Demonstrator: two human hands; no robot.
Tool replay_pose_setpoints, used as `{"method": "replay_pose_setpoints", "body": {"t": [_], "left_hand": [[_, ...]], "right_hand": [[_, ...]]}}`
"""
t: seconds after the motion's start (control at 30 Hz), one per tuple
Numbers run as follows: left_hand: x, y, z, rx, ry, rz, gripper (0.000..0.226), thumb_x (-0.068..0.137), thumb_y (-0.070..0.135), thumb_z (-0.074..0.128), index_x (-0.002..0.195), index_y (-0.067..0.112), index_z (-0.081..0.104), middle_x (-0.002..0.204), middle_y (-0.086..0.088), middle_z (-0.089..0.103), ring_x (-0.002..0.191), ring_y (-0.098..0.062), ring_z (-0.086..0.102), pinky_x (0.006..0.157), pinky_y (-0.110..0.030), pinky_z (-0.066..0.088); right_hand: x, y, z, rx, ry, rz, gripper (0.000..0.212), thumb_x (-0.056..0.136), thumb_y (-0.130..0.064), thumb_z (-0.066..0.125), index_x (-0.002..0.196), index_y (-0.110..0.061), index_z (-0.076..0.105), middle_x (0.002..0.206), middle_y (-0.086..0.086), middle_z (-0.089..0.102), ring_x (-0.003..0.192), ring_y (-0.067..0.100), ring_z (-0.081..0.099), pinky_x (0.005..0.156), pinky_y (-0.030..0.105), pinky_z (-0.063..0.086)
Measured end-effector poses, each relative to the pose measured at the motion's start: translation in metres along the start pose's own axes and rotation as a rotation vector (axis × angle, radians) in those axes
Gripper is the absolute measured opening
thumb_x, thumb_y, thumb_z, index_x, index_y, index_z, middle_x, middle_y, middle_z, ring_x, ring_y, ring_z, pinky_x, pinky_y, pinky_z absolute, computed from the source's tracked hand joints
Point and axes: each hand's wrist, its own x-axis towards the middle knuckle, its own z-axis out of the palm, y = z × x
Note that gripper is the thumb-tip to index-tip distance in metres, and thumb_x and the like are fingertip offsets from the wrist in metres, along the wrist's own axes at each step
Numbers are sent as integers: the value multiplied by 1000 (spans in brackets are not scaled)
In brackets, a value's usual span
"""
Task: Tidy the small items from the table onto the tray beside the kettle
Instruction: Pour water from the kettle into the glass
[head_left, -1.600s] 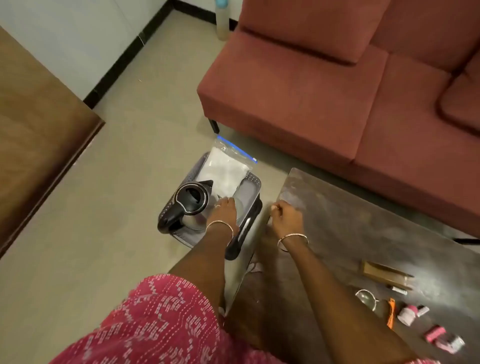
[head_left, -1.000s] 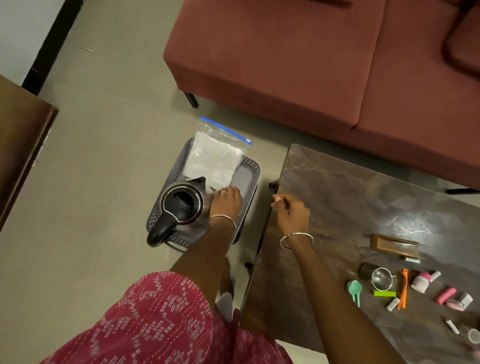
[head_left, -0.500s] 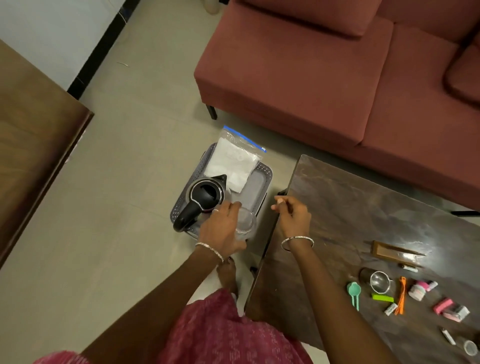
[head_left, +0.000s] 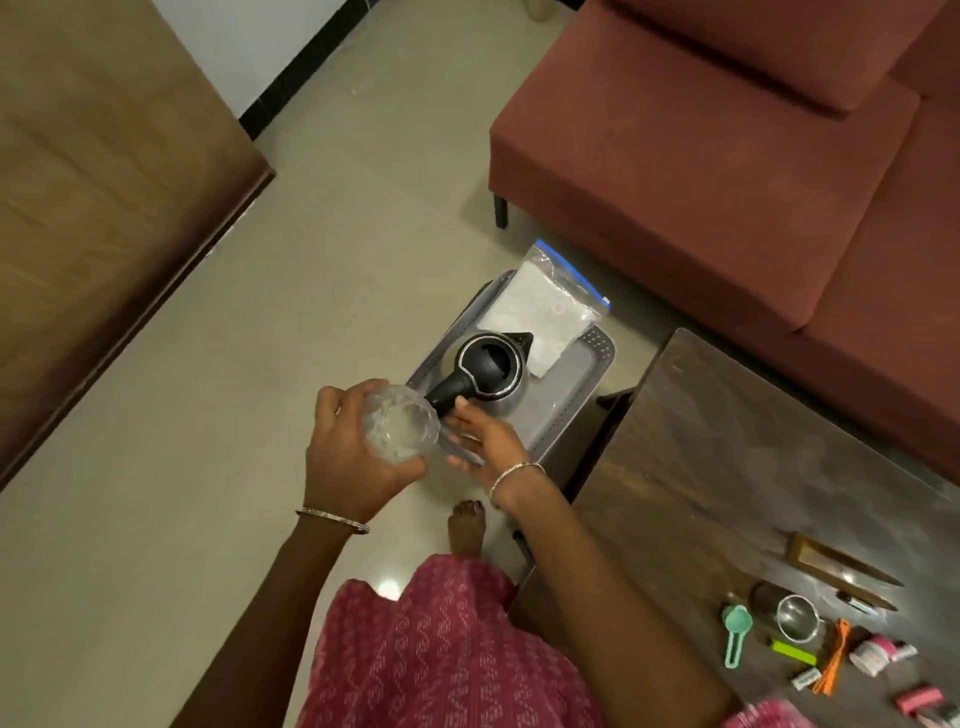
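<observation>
Left hand: we are grasping a clear glass in the left hand, fingers and thumb wrapped round its wall, mouth facing up so it is staying level above the floor.
Right hand: the right hand is lying released, fingers straight, just beside the glass, probably readying to steady it. We cannot tell if it is touching.
Tray: the tray is sitting on the floor beside the counter, so we are bending down over it.
Kettle: the kettle is standing upright on the tray, handle pointing toward us. A zip bag is covering the far end, leaving a bare strip along the right side for the glass.
Small items: the green scoop, steel cup and the rest are waiting on the counter, well apart from the tray.
</observation>
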Motion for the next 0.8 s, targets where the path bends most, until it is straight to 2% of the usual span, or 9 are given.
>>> {"method": "replay_pose_setpoints", "body": {"t": [0.07,0.17,0.27,0.4,0.47,0.57,0.63,0.7,0.8], "left_hand": [[-1,-13,-6,-17,11,-85,89,42,47,71,123,11,57,105,15,36,97,-26,58,69,-45,60],[-2,-22,-12,-50,20,-158,91,41,46,77,125,16,56,110,4,43,97,-21,60,73,-43,60],[-4,-26,-14,-71,12,-160,91,42,39,82,126,16,55,110,7,42,98,-21,59,76,-41,60],[-4,-29,-14,-82,-4,-143,93,42,42,80,128,15,54,110,6,42,98,-20,58,75,-39,60],[-3,-29,-14,-87,-14,-146,96,41,45,79,129,16,53,110,5,42,97,-19,58,75,-36,60],[1,-27,-14,-86,-22,-156,98,40,51,76,129,17,53,110,4,43,95,-17,58,74,-32,59],[3,-23,-14,-109,-29,-175,97,39,52,75,128,18,54,111,2,44,96,-18,59,76,-34,59],[6,-19,-14,-130,-39,-177,96,39,51,75,127,20,54,111,5,43,97,-19,59,79,-37,59],[11,-9,-13,-167,-50,-133,94,38,46,77,126,23,54,105,24,38,102,-21,58,83,-38,58]], "right_hand": [[10,5,12,86,-69,43,34,92,-42,65,122,-24,65,117,-2,68,121,16,57,102,43,46],[27,12,23,167,-58,59,46,89,-44,67,130,-25,60,131,1,63,128,17,52,97,40,46],[44,19,34,188,12,35,55,87,-46,69,134,-22,58,134,2,63,126,18,56,102,41,43],[60,23,43,114,199,-66,47,86,-45,70,123,-16,63,124,9,68,116,26,64,107,45,46],[60,28,42,46,332,-105,62,77,-50,72,122,-8,64,119,14,70,112,31,65,104,45,49],[54,41,26,-90,480,-199,75,61,-64,63,113,-11,67,106,15,73,102,34,68,97,48,52],[47,47,8,-197,529,-284,68,64,-67,60,105,-13,68,98,16,74,95,36,69,90,50,55],[32,41,-7,-306,544,-350,60,74,-62,60,100,-8,66,88,17,72,86,36,68,76,41,56],[12,30,-29,-420,559,-422,41,92,-42,64,92,-1,62,82,17,69,78,32,64,65,32,47]]}}
